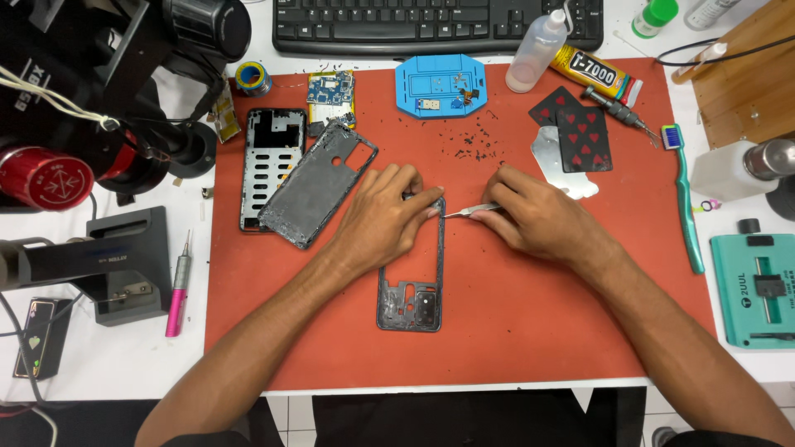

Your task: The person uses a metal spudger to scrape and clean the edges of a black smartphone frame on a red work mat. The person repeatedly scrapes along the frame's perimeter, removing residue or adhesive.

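Observation:
A dark phone mid-frame (411, 302) lies lengthwise on the red work mat (513, 331), its camera cut-outs toward me. My left hand (387, 217) rests flat over the frame's far end and presses it down. My right hand (534, 217) pinches metal tweezers (470, 211), whose tip touches the frame's right edge just beside my left fingers.
A phone back cover (319, 184) and an inner plate (265, 165) lie at the mat's left, with a circuit board (331, 89) and a blue repair jig (440, 84) behind. Playing cards (584, 132), a glue tube (598, 74), a squeeze bottle (537, 51), a green toothbrush (686, 199), a pink screwdriver (177, 285), a keyboard (431, 23) and a microscope (91, 91) surround it.

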